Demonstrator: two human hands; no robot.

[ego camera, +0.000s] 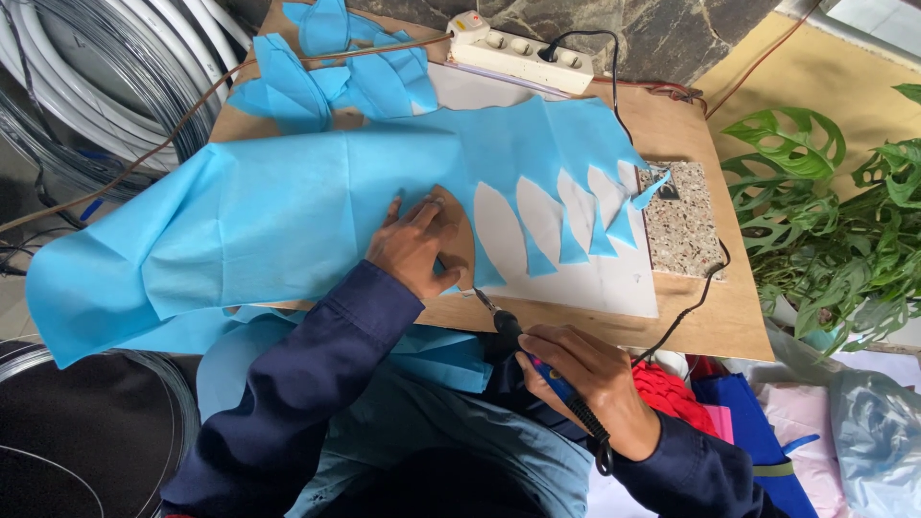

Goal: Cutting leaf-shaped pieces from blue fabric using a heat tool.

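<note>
Blue fabric [288, 211] covered my bench [691, 125]; my left hand [414, 247] pressed one cardboard template [459, 230] flat (fingers spread), right hand [585, 374] clamped one cutting tool [518, 341], tip pointing up-left.

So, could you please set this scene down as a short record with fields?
left hand: pressed flat on a brown template lying on blue fabric
right hand: grips a corded hot cutter, tip at the template's lower edge
fabric: spread over a board; leaf-shaped holes already cut on the right
cut pieces: piled at the far left of the board
power strip: at the far edge, one plug in
plant: right of the board
</note>
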